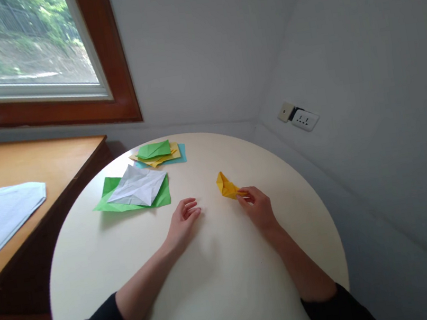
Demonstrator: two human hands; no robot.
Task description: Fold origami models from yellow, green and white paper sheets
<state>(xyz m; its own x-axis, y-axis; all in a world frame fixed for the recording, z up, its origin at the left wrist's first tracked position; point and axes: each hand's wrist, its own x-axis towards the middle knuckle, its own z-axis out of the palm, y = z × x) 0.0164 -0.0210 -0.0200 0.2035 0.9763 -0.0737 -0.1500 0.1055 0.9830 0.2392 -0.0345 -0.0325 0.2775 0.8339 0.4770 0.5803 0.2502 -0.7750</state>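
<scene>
A folded yellow paper [226,187], shaped like a small origami piece, is pinched at its right end by my right hand [257,207]. Its left end points up and away from the fingers. My left hand [183,220] rests over the table to the left, fingers loosely curled with a gap between thumb and fingertips and nothing in them. Beyond that hand lies a creased white sheet [137,186] on top of a green sheet [111,204].
Farther back, a pile of folded green paper [153,149], yellow and blue sheets sits near the rim of the round white table [235,306]. A wooden desk [55,151] with papers [5,218] stands at left. Walls with a socket [305,119] close off the right.
</scene>
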